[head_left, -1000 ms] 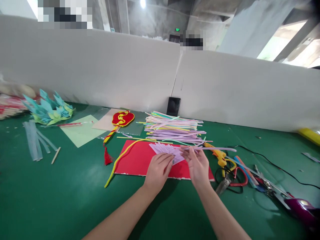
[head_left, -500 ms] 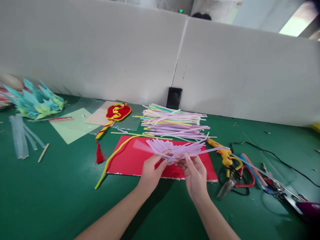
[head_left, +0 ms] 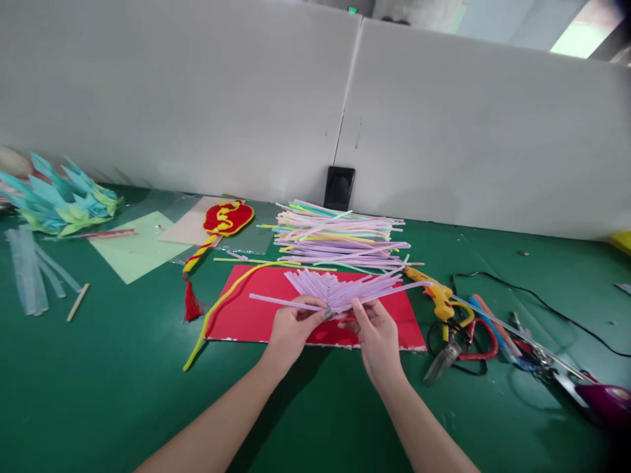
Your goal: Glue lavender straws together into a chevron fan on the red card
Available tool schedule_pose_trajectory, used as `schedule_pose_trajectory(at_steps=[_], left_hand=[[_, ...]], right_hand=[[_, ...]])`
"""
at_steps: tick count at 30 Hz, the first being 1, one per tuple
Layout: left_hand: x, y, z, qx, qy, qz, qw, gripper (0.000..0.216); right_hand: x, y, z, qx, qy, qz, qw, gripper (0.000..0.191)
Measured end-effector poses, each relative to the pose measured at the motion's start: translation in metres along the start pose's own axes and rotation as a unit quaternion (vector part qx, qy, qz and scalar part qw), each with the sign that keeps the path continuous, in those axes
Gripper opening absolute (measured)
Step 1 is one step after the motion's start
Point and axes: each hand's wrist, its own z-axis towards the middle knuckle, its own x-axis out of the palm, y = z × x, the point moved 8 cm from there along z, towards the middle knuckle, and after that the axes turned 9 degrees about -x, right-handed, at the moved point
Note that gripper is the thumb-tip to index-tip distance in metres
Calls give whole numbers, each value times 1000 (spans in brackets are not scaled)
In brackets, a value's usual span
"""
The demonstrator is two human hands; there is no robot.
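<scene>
Above the red board (head_left: pixel 236 322), both hands meet at the lower point of a V-shaped woven piece of lilac straws (head_left: pixel 320 284). My left hand (head_left: pixel 292 328) is closed, thumb and fingers pinching the piece near its tip and a long straw (head_left: pixel 276 300) that sticks out to the left. My right hand (head_left: pixel 377 335) pinches the piece's right side, where another long straw (head_left: pixel 411 286) reaches out to the right. The straw ends fan upward in a herringbone pattern. Fingers cover the bottom tip.
Behind the board lies a pile of pastel straws (head_left: pixel 340 240), with a black phone (head_left: pixel 339 188) against the partition. A yellow glue gun (head_left: pixel 438 295) and red-handled scissors (head_left: pixel 480 341) are at right. A red fan (head_left: pixel 227 218) and folded-paper decoration (head_left: pixel 64 200) are at left.
The left-hand straw, blurred before, now shows sharply, pointing left and lower. The right-hand straw's tip has shifted left. Both hands keep their pinch on the woven piece.
</scene>
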Motion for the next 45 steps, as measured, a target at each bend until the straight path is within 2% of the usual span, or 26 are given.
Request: schedule_pose_trajectory(at_steps=[6, 13, 15, 18, 22, 26, 28, 30, 33, 36, 38, 45], left_hand=[[6, -4, -2, -3, 31, 5, 999, 10], [22, 0, -8, -45, 138, 56, 988, 5], [24, 0, -9, -46, 153, 52, 986, 3], [21, -1, -7, -44, 133, 31, 990, 7], [11, -4, -4, -24, 67, 34, 997, 26], [4, -3, -2, -15, 28, 49, 998, 25], [4, -4, -2, -15, 26, 62, 998, 24], [6, -5, -2, -14, 36, 68, 997, 25], [8, -8, -3, 1, 54, 78, 996, 26], [7, -10, -4, 14, 47, 102, 994, 27], [4, -8, -4, 12, 29, 113, 993, 27], [1, -7, -4, -8, 3, 80, 997, 20]], right_hand=[[0, 2, 1, 5, 5, 7, 1000, 21], [0, -1, 1, 9, 26, -27, 999, 24], [0, -2, 1, 8, 31, -37, 999, 24], [-4, -1, 3, 7, 9, -42, 999, 26], [-10, 0, 6, 14, -13, -89, 996, 30], [-14, 0, 4, 30, -9, -146, 989, 33], [-16, 10, 4, -12, -14, -215, 976, 30], [-13, 29, 4, -111, -6, -297, 948, 22], [5, 49, 0, -241, 64, -372, 894, 12], [19, 46, -3, -260, 155, -372, 877, 12], [23, 42, -5, -257, 188, -363, 875, 12], [26, 45, -7, -304, 199, -345, 866, 8]])
